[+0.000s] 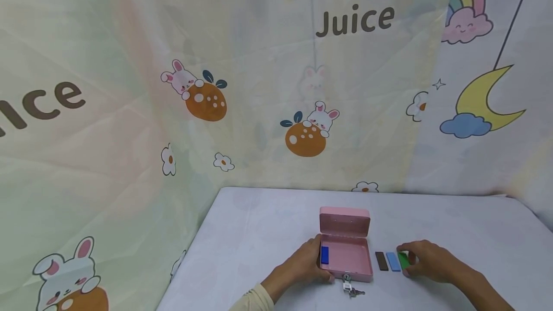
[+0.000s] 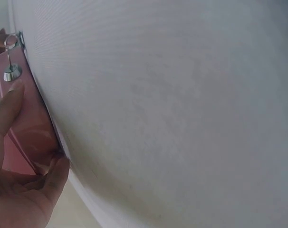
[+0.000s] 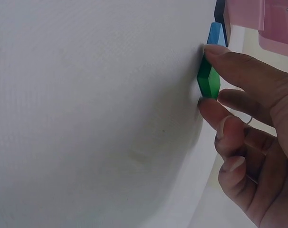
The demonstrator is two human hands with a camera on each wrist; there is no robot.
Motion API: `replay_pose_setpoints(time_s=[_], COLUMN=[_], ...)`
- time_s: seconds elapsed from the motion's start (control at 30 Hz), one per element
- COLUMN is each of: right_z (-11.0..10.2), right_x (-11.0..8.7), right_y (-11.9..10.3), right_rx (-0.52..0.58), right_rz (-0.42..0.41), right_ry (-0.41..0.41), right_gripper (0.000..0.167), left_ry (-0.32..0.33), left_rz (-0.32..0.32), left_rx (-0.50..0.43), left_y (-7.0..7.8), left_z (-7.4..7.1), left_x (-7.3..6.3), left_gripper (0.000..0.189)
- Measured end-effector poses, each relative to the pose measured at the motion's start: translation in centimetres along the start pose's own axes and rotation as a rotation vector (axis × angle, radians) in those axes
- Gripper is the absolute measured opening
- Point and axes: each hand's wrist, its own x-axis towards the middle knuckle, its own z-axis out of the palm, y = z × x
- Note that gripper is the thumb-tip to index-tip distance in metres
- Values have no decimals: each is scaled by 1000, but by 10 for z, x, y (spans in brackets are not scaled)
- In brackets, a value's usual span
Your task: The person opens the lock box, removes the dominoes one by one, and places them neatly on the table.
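A pink metal cash box (image 1: 370, 258) stands on the table with its lid raised. Inside, against the left wall, lies a dark blue block (image 1: 325, 255). My left hand (image 1: 307, 260) grips the box's left side, its thumb at the front; in the left wrist view the thumb lies by the round lock (image 2: 12, 72). To the right of the box lie a black block (image 1: 381, 261) and a light blue block (image 1: 393, 261), side by side. Beside them, my right hand (image 1: 432, 260) pinches a green block (image 3: 209, 80) between thumb and fingertips at its two ends.
Small keys (image 1: 355, 293) on a ring hang from the lock at the box's front and reach the table. The white-covered table (image 1: 259, 224) extends to both sides. Behind it hangs a printed curtain (image 1: 259, 157) with rabbits, oranges and flowers.
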Motion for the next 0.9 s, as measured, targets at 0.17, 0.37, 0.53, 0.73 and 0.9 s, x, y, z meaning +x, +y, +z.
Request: replay_pose_setpoints(time_s=[0.17, 0.37, 0.53, 0.73, 0.9], right_z=[-1, -8, -14, -14, -10], right_x=[-2, -3, -4, 0, 6], right_y=[-2, -13, -30, -52, -72], right_rx=[3, 6, -25, -51, -49], right_rz=[-15, -41, -69, -77, -114], right_ry=[12, 56, 74, 91, 100], right_gripper=[55, 51, 50, 50, 47], left_ry=[-2, -7, -8, -6, -3], left_rz=[13, -20, -23, -21, -6], left_rx=[-3, 0, -6, 2, -1], left_y=[1, 2, 4, 4, 3], left_z=[-1, -1, -2, -2, -2], left_x=[-1, -1, -1, -1, -1], left_gripper=[103, 104, 104, 104, 103])
